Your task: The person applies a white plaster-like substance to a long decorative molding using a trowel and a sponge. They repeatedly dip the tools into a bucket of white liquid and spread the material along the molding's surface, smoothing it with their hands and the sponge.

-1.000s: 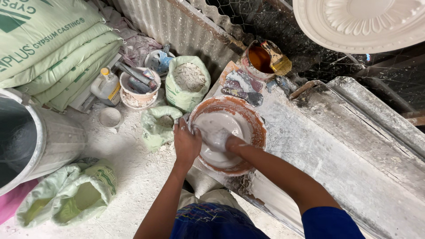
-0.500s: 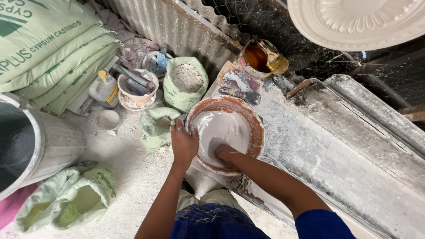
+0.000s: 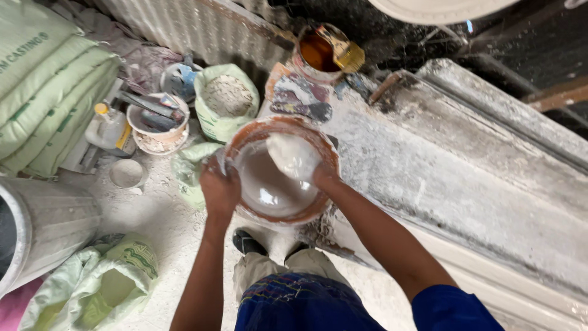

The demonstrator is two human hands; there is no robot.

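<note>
Left hand [image 3: 219, 189] clamped on left rim of orange mixing bowl [image 3: 318, 205]. Right hand [image 3: 306, 164] inside bowl, plaster-coated, grip indeterminate. Bowl sits at near-left corner of plaster-caked bench [image 3: 441, 178].

Floor: pale concrete [image 3: 159, 227] dusted white with powder.
Back wall: corrugated metal sheeting [image 3: 177, 27] — grey, streaked with rust.
Left side: stacked pale green sacks [image 3: 43, 92] against the wall.
Right side: a long plaster-crusted bench [image 3: 465, 184], running at a slant.
Light: soft daylight — the far corner behind the bench stays dark.
</note>
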